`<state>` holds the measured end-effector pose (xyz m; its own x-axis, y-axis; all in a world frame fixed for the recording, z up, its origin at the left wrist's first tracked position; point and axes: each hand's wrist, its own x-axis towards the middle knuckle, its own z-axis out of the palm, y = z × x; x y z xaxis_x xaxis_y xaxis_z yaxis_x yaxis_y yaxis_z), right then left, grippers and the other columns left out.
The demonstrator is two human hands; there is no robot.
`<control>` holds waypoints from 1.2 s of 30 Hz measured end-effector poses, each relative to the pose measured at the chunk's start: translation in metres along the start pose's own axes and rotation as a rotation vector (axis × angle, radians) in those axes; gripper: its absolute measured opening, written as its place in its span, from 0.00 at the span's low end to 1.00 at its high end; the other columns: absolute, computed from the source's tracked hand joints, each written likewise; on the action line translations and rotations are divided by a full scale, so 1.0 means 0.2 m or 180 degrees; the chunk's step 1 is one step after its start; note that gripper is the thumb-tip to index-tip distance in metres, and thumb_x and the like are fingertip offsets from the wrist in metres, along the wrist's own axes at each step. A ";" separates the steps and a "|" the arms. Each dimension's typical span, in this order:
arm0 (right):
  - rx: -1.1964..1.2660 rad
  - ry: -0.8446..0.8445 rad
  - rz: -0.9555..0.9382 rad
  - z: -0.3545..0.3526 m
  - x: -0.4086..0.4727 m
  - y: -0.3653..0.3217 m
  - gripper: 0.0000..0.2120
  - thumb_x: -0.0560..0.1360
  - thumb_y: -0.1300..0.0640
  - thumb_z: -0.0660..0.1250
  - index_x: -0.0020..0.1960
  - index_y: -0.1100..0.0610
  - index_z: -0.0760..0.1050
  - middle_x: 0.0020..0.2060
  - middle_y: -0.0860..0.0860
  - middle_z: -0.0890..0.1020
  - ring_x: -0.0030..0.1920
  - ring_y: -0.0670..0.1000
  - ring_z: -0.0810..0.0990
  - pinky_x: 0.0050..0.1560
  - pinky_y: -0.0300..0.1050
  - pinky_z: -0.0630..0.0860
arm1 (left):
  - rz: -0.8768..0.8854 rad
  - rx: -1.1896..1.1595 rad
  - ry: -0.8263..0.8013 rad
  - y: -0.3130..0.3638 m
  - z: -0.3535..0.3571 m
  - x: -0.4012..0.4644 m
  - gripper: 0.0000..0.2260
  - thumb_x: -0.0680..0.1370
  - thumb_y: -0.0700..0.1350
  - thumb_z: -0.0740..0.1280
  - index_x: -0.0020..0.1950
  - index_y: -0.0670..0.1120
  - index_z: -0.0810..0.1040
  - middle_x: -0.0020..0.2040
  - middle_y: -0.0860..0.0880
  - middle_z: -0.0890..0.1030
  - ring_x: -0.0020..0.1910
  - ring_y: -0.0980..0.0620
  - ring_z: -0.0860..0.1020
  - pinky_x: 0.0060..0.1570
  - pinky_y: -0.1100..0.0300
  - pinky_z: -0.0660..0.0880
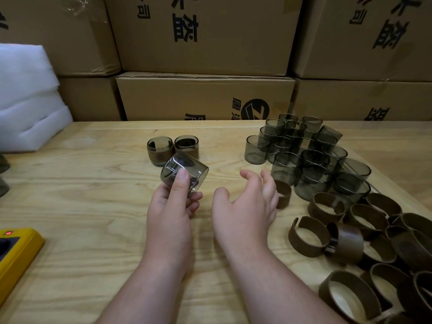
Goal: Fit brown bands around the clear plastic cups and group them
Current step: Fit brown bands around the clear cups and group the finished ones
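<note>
Loose brown bands (pixel 350 242) are heaped at the table's (pixel 93 206) near right corner. A bare cup (pixel 184 174) is gripped, tilted, by the left hand (pixel 170 206) mid-table; the right hand (pixel 247 204), fingers loosely spread and empty, is beside one band (pixel 283 194). Banding is judged to be starting: that band must be picked up and slipped around the cup.

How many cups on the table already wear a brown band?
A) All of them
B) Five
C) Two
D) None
C: only the two banded cups standing side by side beyond the left hand wear bands; the cup it holds and the cluster of bare cups on the right do not.
</note>
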<state>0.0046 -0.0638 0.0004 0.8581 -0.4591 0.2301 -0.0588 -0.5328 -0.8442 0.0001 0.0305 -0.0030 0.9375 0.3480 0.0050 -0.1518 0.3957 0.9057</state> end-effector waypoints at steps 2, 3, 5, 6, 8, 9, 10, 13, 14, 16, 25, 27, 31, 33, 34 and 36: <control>0.0144 0.0075 -0.0238 0.01 -0.01 0.00 0.24 0.72 0.51 0.67 0.68 0.47 0.71 0.78 0.46 0.60 0.78 0.47 0.53 0.78 0.54 0.51 | -0.0006 0.0004 0.0016 0.00 0.00 0.00 0.26 0.67 0.66 0.72 0.55 0.48 0.82 0.52 0.49 0.86 0.46 0.52 0.84 0.51 0.53 0.76; 0.0224 0.0128 -0.0366 0.01 -0.02 -0.01 0.23 0.72 0.50 0.66 0.67 0.46 0.72 0.77 0.45 0.61 0.78 0.46 0.54 0.76 0.53 0.52 | -0.0010 -0.0018 0.0023 0.01 0.01 0.00 0.25 0.69 0.64 0.72 0.55 0.47 0.82 0.52 0.49 0.86 0.46 0.51 0.83 0.53 0.51 0.77; 0.0342 0.0231 -0.0605 0.02 -0.04 -0.02 0.23 0.70 0.48 0.65 0.65 0.45 0.73 0.75 0.43 0.63 0.76 0.45 0.56 0.72 0.48 0.54 | -0.0024 -0.0104 0.0033 0.02 0.01 -0.01 0.21 0.72 0.61 0.72 0.56 0.46 0.81 0.52 0.46 0.85 0.48 0.47 0.82 0.56 0.46 0.76; 0.0378 0.0262 -0.0704 0.03 -0.04 -0.02 0.22 0.70 0.48 0.66 0.64 0.45 0.73 0.74 0.43 0.63 0.75 0.45 0.57 0.71 0.46 0.55 | -0.0037 -0.0145 0.0036 0.02 0.01 -0.01 0.21 0.73 0.60 0.73 0.56 0.45 0.81 0.52 0.45 0.85 0.49 0.45 0.82 0.58 0.43 0.76; 0.0479 0.0274 -0.0841 0.04 -0.04 0.00 0.19 0.71 0.52 0.69 0.61 0.44 0.74 0.73 0.44 0.64 0.70 0.42 0.58 0.70 0.42 0.55 | -0.0065 -0.0240 0.0041 0.02 0.01 -0.02 0.22 0.74 0.59 0.74 0.58 0.43 0.81 0.52 0.44 0.84 0.51 0.42 0.82 0.63 0.39 0.76; 0.0565 0.0257 -0.0878 0.04 -0.04 0.00 0.18 0.72 0.55 0.71 0.59 0.43 0.74 0.72 0.44 0.65 0.68 0.40 0.58 0.69 0.38 0.55 | -0.0070 -0.0289 0.0042 0.02 0.01 -0.02 0.23 0.74 0.60 0.73 0.59 0.43 0.81 0.52 0.43 0.84 0.52 0.42 0.82 0.65 0.38 0.75; 0.0669 0.0231 -0.0896 0.04 -0.03 0.00 0.18 0.73 0.58 0.71 0.57 0.42 0.74 0.70 0.43 0.65 0.67 0.39 0.58 0.68 0.33 0.55 | -0.0065 -0.0317 0.0041 0.02 0.01 -0.01 0.24 0.74 0.60 0.73 0.59 0.43 0.80 0.52 0.44 0.84 0.51 0.44 0.82 0.65 0.38 0.74; 0.1207 0.0043 -0.0797 0.02 -0.03 -0.02 0.20 0.74 0.67 0.68 0.50 0.40 0.74 0.66 0.41 0.68 0.66 0.44 0.69 0.59 0.27 0.66 | -0.0053 -0.0272 0.0028 0.03 0.02 -0.02 0.24 0.72 0.60 0.71 0.59 0.44 0.80 0.52 0.46 0.84 0.52 0.47 0.84 0.68 0.38 0.74; 0.1451 -0.0046 -0.0749 0.02 -0.04 -0.03 0.21 0.73 0.69 0.66 0.49 0.42 0.75 0.65 0.41 0.69 0.60 0.45 0.74 0.52 0.29 0.71 | -0.0062 -0.0249 0.0026 0.03 0.02 -0.01 0.23 0.72 0.60 0.71 0.58 0.44 0.81 0.52 0.46 0.85 0.54 0.47 0.84 0.68 0.38 0.74; 0.1978 -0.0208 -0.0705 0.01 -0.04 -0.05 0.21 0.73 0.73 0.64 0.48 0.46 0.77 0.63 0.45 0.73 0.46 0.42 0.77 0.41 0.30 0.73 | -0.0094 -0.0248 0.0020 0.03 0.01 -0.02 0.21 0.74 0.59 0.73 0.58 0.45 0.81 0.53 0.44 0.85 0.57 0.46 0.84 0.68 0.37 0.74; 0.2857 -0.1005 -0.0441 0.01 -0.06 -0.05 0.10 0.68 0.62 0.63 0.48 0.54 0.78 0.61 0.51 0.77 0.49 0.45 0.79 0.45 0.36 0.76 | -0.0216 -0.0090 -0.0142 0.00 0.00 -0.01 0.20 0.72 0.62 0.73 0.55 0.49 0.82 0.50 0.38 0.83 0.45 0.41 0.76 0.41 0.47 0.71; 0.2924 -0.1081 -0.0422 0.01 -0.06 -0.04 0.10 0.68 0.62 0.63 0.48 0.55 0.79 0.61 0.53 0.78 0.49 0.43 0.79 0.43 0.34 0.76 | -0.0200 -0.0074 -0.0118 -0.01 0.00 0.00 0.18 0.74 0.61 0.74 0.54 0.49 0.82 0.45 0.42 0.80 0.36 0.46 0.75 0.31 0.56 0.71; 0.2730 -0.1093 -0.0306 0.03 -0.05 -0.04 0.10 0.68 0.60 0.63 0.47 0.50 0.78 0.59 0.52 0.79 0.56 0.47 0.79 0.49 0.33 0.75 | -0.0101 0.0052 -0.0010 -0.01 0.00 0.01 0.14 0.78 0.56 0.72 0.58 0.50 0.81 0.36 0.48 0.75 0.27 0.53 0.69 0.23 0.62 0.66; 0.2207 -0.1061 -0.0204 0.04 -0.05 -0.03 0.10 0.69 0.55 0.63 0.48 0.47 0.77 0.57 0.50 0.79 0.55 0.50 0.78 0.50 0.35 0.75 | -0.0022 0.0066 0.0077 -0.01 0.00 0.00 0.12 0.78 0.53 0.72 0.59 0.50 0.80 0.34 0.54 0.76 0.26 0.56 0.69 0.22 0.63 0.66; 0.1879 -0.1095 -0.0177 0.04 -0.05 -0.02 0.09 0.70 0.52 0.63 0.50 0.46 0.76 0.55 0.49 0.80 0.52 0.48 0.79 0.49 0.37 0.76 | 0.0001 0.0035 0.0138 0.00 0.00 0.00 0.12 0.78 0.53 0.72 0.60 0.50 0.80 0.33 0.55 0.76 0.25 0.57 0.69 0.21 0.63 0.66; 0.1276 -0.1251 -0.0276 0.05 -0.05 -0.01 0.13 0.73 0.44 0.61 0.55 0.45 0.76 0.53 0.46 0.81 0.47 0.43 0.81 0.49 0.38 0.78 | 0.0034 -0.0115 0.0243 0.01 0.00 0.00 0.14 0.78 0.53 0.73 0.60 0.50 0.80 0.33 0.54 0.76 0.25 0.54 0.69 0.23 0.62 0.68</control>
<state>0.0014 -0.0514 -0.0039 0.9810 -0.0856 0.1739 0.1529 -0.2101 -0.9656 0.0006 0.0308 -0.0009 0.9094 0.4154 -0.0190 -0.1740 0.4217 0.8899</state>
